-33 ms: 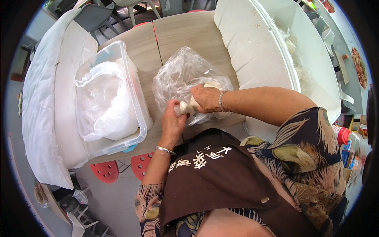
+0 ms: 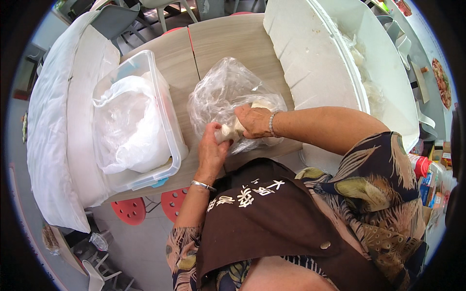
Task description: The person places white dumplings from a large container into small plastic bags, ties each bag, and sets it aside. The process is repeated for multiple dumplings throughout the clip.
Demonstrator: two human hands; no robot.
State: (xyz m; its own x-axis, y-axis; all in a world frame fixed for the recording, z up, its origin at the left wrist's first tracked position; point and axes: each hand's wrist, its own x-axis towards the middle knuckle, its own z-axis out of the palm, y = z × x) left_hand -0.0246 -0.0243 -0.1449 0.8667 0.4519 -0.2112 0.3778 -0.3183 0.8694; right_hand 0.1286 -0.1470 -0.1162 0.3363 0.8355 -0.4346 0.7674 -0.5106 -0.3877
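Note:
A clear plastic bag (image 2: 223, 87) lies crumpled on the table, with pale dough (image 2: 263, 104) showing at its right side. My left hand (image 2: 211, 153) is at the bag's near edge, thumb and fingers closed round a small pale dough piece (image 2: 225, 130). Just right of it, my right hand (image 2: 254, 121) reaches in from the right, its fingers curled down over the dough at the bag's mouth. The two hands almost meet. Part of the dough is hidden under the right hand and the wrinkled plastic.
Left on the wooden table (image 2: 167, 58) stands a clear plastic bin (image 2: 175, 145) holding a white bag (image 2: 145, 140). A tall white foam box (image 2: 315, 58) with bagged contents rises at right. A white padded cover (image 2: 56, 121) borders the far left. Red stools (image 2: 128, 211) sit below.

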